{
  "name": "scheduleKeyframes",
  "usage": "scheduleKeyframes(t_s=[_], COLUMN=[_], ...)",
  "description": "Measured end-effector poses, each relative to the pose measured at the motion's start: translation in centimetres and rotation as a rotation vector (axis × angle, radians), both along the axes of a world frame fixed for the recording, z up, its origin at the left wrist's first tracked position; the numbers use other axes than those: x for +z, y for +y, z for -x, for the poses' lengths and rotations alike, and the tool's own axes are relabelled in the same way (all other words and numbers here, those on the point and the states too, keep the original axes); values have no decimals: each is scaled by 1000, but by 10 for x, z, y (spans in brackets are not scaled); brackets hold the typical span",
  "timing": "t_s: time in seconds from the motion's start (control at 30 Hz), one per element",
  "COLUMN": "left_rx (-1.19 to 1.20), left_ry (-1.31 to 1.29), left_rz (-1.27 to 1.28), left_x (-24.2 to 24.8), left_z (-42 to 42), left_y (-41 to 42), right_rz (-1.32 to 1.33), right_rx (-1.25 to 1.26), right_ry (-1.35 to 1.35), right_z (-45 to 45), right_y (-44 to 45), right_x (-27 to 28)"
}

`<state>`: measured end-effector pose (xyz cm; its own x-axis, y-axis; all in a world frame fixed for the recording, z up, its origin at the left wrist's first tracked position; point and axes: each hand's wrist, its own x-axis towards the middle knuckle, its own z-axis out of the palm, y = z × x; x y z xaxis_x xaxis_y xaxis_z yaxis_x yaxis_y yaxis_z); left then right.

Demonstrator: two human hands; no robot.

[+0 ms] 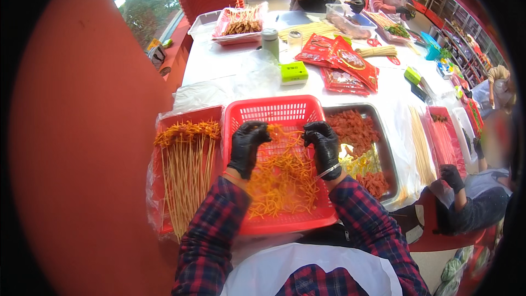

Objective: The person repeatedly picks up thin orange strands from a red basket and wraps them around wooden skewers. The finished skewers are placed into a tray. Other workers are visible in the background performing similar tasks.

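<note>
A red plastic basket point(283, 225) with slotted walls stands before me, holding a loose heap of thin orange strands point(283, 181) that look like cordyceps mushrooms. Over its far half, my left hand point(248, 144), in a black glove, pinches some strands at the fingertips. My right hand point(322, 146), gloved too, is curled near the basket's right wall, with strands at its fingertips. Left of the basket, a red tray point(185, 113) lined with clear film holds bamboo skewers point(187, 181) tipped with orange strands. A metal tray point(392, 168) of red marinated meat point(353, 129) and a yellowish food point(361, 160) lies to the right.
Beyond the basket are a green tissue pack point(294, 72), red printed packets point(349, 63), a flask point(270, 43) and a tray of finished skewers point(242, 28). Bare skewers point(421, 144) lie farther right. A co-worker's gloved hand point(452, 176) is at right; other people work across the table.
</note>
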<state>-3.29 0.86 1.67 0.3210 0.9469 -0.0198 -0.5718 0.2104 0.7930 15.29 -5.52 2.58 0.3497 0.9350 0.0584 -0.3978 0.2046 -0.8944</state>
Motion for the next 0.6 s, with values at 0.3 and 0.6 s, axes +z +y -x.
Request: scheduleKeyframes(t_s=[0.3,0.6], left_rx=[-202,-115], left_ry=[-186,-79], left_rz=[2,-71], left_x=[1,0], left_z=[-5,0], left_y=[-4,2], right_rz=[-21,27], right_rx=[166,109], right_ry=[-389,-430], right_z=[6,2], right_y=[7,11], right_x=[-24,-29])
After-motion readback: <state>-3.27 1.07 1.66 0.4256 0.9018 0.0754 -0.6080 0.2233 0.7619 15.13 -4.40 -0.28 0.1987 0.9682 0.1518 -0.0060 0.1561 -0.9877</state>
